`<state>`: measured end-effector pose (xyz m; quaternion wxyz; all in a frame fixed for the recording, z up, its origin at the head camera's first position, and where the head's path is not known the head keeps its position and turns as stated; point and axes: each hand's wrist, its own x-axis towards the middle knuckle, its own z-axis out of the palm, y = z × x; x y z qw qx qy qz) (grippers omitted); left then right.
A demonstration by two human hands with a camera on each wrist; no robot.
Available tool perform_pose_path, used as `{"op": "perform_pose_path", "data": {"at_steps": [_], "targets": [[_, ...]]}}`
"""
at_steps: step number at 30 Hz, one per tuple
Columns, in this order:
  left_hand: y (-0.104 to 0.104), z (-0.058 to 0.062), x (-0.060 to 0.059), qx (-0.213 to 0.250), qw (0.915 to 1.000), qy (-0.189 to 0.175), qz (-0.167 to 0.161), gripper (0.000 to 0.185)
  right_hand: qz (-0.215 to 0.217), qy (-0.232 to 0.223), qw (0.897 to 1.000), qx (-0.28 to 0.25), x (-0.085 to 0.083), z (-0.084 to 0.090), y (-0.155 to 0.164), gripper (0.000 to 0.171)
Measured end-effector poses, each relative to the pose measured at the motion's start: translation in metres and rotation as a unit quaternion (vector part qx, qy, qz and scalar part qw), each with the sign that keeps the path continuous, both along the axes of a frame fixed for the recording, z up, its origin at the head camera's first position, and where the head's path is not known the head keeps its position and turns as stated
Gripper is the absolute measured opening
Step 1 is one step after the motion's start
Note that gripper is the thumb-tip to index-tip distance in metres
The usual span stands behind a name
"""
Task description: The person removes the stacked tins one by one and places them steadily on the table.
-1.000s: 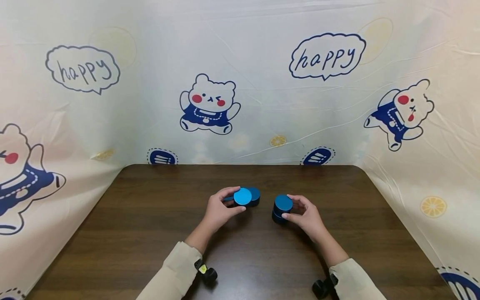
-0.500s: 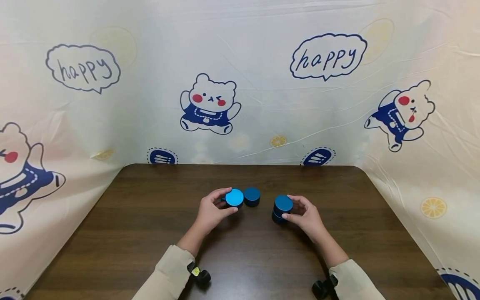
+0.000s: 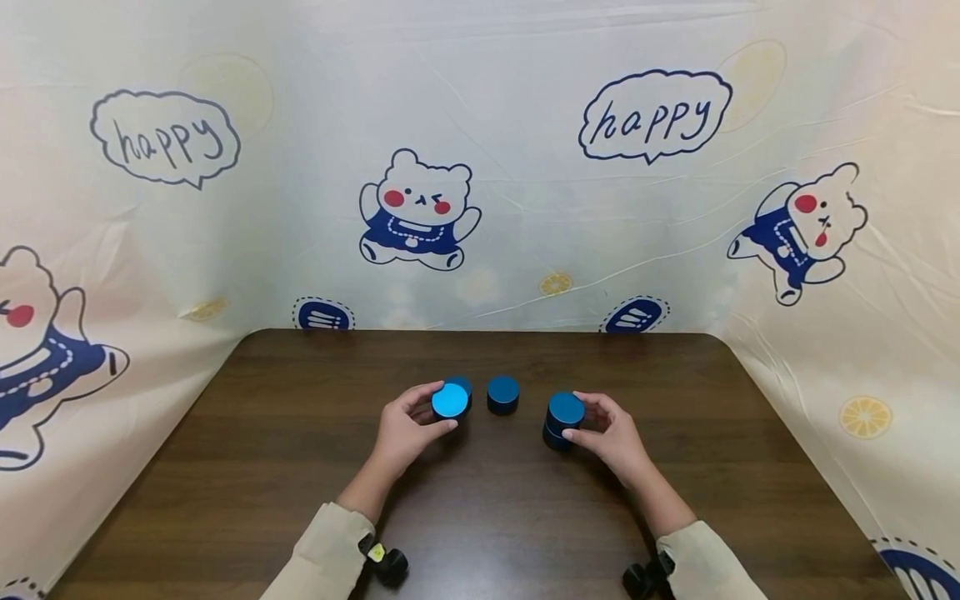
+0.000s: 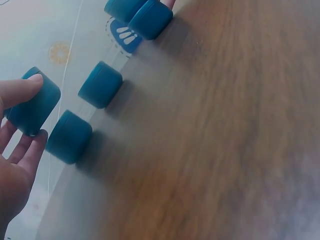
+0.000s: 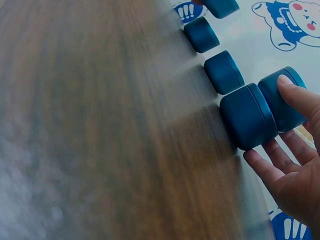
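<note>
Four short blue cylinders on the table: light-blue-topped puck [image 3: 450, 401] raised and tilted in left hand [image 3: 405, 433], dark puck [image 3: 462, 386] just behind it, lone puck [image 3: 502, 394] mid-table, two-high stack [image 3: 563, 421] upright in right hand [image 3: 617, 440]

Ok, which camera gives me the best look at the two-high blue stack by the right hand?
The right wrist view: the stack fills the frame, its seam clear, with the right hand gripping the top piece. The head view shows it small. The left wrist view catches only a cropped part at the top edge.
</note>
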<state>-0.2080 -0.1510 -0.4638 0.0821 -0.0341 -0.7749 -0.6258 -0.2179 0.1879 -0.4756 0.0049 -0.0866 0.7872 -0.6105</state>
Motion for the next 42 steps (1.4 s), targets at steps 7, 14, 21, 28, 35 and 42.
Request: {"op": "perform_pose_path", "data": {"at_steps": [7,14,21,28,35,42], "targets": [[-0.011,-0.003,0.003,0.005,0.9999,-0.007,0.006,0.058,-0.003,-0.002,1.000,0.003,-0.001,-0.002,0.001,0.057],[-0.021,-0.005,0.003,0.012,0.9995,-0.018,0.022,0.060,0.001,0.000,1.000,0.002,0.000,-0.001,0.000,0.057],[-0.030,-0.009,-0.001,0.018,0.9988,-0.026,0.037,0.061,0.001,0.001,1.000,0.000,0.000,-0.001,0.000,0.057],[-0.035,-0.008,-0.003,0.019,0.9982,-0.019,0.053,0.061,0.002,0.001,1.000,-0.004,0.000,-0.002,0.000,0.057],[-0.040,-0.011,-0.006,0.010,0.9968,-0.031,0.072,0.061,0.004,-0.001,1.000,-0.012,-0.001,-0.003,0.000,0.056],[-0.042,-0.014,-0.009,0.003,0.9954,-0.034,0.090,0.061,0.004,-0.003,1.000,-0.010,-0.001,-0.002,0.000,0.056]]}}
